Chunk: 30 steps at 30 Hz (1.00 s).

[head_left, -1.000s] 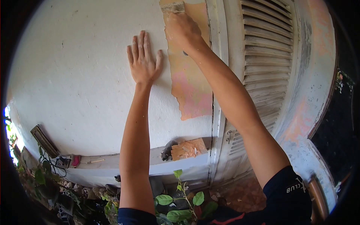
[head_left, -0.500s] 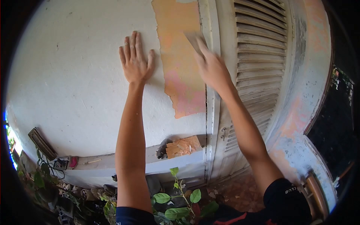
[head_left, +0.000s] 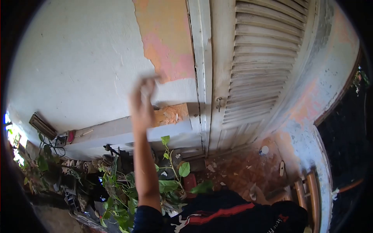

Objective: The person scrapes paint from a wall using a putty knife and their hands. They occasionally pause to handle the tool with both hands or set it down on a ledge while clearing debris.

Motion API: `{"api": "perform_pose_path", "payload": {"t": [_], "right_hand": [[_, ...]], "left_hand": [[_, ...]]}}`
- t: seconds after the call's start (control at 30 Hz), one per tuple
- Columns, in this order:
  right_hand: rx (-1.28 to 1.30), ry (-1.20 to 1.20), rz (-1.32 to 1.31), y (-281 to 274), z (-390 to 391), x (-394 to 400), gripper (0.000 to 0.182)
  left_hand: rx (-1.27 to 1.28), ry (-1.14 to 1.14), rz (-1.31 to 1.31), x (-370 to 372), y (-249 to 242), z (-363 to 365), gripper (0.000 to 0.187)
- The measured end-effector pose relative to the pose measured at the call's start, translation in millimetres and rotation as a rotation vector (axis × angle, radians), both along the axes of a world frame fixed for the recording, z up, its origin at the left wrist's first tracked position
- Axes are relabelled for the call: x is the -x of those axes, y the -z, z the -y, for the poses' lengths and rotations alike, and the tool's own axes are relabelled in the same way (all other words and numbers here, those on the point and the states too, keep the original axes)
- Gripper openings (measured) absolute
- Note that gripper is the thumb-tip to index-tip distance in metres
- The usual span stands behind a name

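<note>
"Well, where is the left hand [head_left: 143, 103] hovering?"

"Over the ledge [head_left: 108, 129], in front of the white wall [head_left: 77, 66]. The peeled patch [head_left: 171, 42] is showing orange and pink above the ledge's door end, and the hand is hovering near its bottom corner."

"Are the fingers [head_left: 147, 84] holding anything?"

"They're blurring and seem to be curling, but I can't tell whether they're gripping something."

"What's lying around there?"

"Orange scraps [head_left: 171, 115] are covering the ledge's door end, and a small red item [head_left: 71, 136] is sitting toward its far end. The louvred door [head_left: 221, 81] is standing just beside the ledge, and leafy plants [head_left: 167, 185] are growing below it."
</note>
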State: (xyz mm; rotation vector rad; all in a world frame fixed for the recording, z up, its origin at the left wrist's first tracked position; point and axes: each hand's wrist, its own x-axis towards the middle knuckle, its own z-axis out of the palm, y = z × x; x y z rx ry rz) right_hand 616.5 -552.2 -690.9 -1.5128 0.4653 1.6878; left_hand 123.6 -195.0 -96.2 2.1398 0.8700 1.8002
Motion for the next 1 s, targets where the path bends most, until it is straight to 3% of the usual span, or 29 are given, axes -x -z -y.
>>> {"api": "perform_pose_path", "payload": {"t": [0.1,0.2,0.27,0.3,0.37,0.43,0.47,0.53,0.6,0.67,0.73,0.87,0.93,0.97,1.0], "right_hand": [[0.1,-0.061,0.15,16,-11,-8,0.037],[0.105,-0.192,0.385,35,-61,-9,0.039],[0.012,-0.283,0.501,37,-103,-8,0.041],[-0.063,-0.298,0.51,28,-124,-6,0.042],[-0.299,-0.35,0.371,-17,-165,-2,0.027],[-0.494,-0.569,0.647,-67,-205,28,0.027],[-0.588,-0.657,0.724,-107,-220,47,0.027],[-0.755,-0.774,0.748,-175,-238,81,0.026],[-0.896,-0.893,0.708,-214,-251,104,0.035],[-0.964,-0.99,0.717,-242,-258,127,0.042],[-1.45,-1.007,0.985,-257,-263,146,0.049],[-1.434,-1.007,0.959,-274,-272,160,0.049],[-1.281,-1.267,0.776,-320,-282,162,0.046],[-1.339,-1.328,0.903,-331,-293,161,0.037],[-1.535,-1.208,0.956,-313,-309,157,0.031]], "left_hand": [[0.527,0.491,0.094,-50,100,47,0.039],[0.92,0.581,-0.253,-84,203,63,0.032],[0.994,0.63,-0.258,-100,248,78,0.031],[1.064,0.696,-0.275,-105,262,84,0.031],[1.122,0.652,-0.293,-113,275,93,0.032],[1.116,0.548,-0.331,-116,299,97,0.037],[1.123,0.536,-0.318,-118,297,100,0.037],[1.165,0.238,-0.183,-126,289,106,0.045],[1.168,0.149,-0.073,-134,295,109,0.052],[0.99,0.038,0.123,-138,307,105,0.054],[0.982,0.086,0.266,-135,305,100,0.045],[0.941,0.003,0.29,-120,278,90,0.024],[0.857,0.06,0.338,-112,265,85,0.023],[0.82,0.051,0.345,-108,266,80,0.021],[0.822,0.057,0.348,-102,262,74,0.021]]}}
